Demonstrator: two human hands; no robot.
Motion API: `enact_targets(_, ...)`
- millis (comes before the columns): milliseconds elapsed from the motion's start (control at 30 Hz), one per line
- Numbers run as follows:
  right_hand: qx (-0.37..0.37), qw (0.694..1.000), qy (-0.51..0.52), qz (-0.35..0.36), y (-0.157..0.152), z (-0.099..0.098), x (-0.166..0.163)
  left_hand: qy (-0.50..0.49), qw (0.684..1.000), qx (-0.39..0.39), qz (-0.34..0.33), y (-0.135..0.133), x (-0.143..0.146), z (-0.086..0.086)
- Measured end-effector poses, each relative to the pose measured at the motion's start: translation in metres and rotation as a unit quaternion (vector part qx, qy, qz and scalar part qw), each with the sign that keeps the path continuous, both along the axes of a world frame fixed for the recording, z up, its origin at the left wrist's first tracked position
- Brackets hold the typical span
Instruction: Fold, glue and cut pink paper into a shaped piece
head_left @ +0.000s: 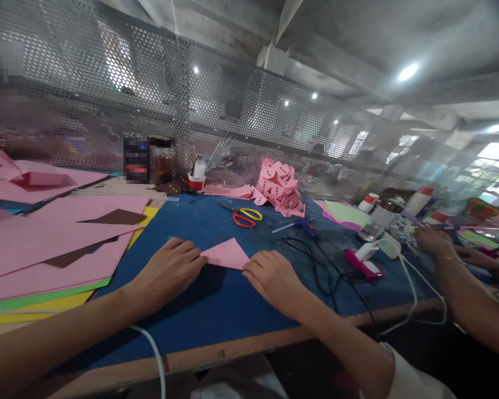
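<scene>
A pink triangular piece of paper [228,254] is held just above the blue table mat, one point upward. My left hand [175,270] is closed on its left corner, fingers curled together. At the opposite corner my right hand [273,277] pinches the paper; its fingertips are partly hidden. Beyond the paper lie scissors [244,216] with one red and one yellow handle, blades apart. Farther back rises a pile of pink paper pieces [279,185] with dark dots. A blue glue gun [306,226] rests to the right of the scissors.
Large pink sheets [79,244] with brown, green and yellow ones cover the left side. A black cable [324,266] and a pink power strip [363,265] lie at right. A red-and-white cup [197,180] stands at the back. Another person's arm [461,277] reaches in at far right.
</scene>
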State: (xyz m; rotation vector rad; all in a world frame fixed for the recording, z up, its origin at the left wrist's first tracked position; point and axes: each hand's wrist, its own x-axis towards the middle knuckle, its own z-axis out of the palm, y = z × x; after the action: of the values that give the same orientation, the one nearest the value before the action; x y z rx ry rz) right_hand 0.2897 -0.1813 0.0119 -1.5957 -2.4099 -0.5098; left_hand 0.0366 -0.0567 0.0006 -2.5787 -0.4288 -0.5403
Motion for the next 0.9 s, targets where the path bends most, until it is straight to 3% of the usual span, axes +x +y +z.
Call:
enact_targets(133,0.001,0.996,0.036,-0.081,-0.003,0.028,0.028,-0.019,1.000,-0.015,0.017,0.010,-0.007,0.004)
enact_targets(300,-0.008,0.955,-0.008,-0.297,0.016,0.054,0.099,-0.082,0.989,-0.103,0.068,0.025,-0.014,0.011)
enact_targets(400,-0.047,0.922,-0.035,-0.383,0.033,0.049,0.137,-0.163,0.958,-0.206,0.115,0.030,-0.013,0.015)
enact_targets(500,-0.066,0.906,-0.037,-0.416,0.046,0.033,0.160,-0.249,0.886,-0.363,0.142,0.033,-0.010,0.018)
enact_targets(700,-0.100,0.889,-0.028,-0.447,0.058,0.011,0.179,-0.311,0.773,-0.543,0.105,0.039,-0.006,0.015)
enact_targets(900,-0.099,0.885,-0.010,-0.456,0.067,0.003,0.183,-0.307,0.754,-0.576,0.073,0.048,0.007,0.007)
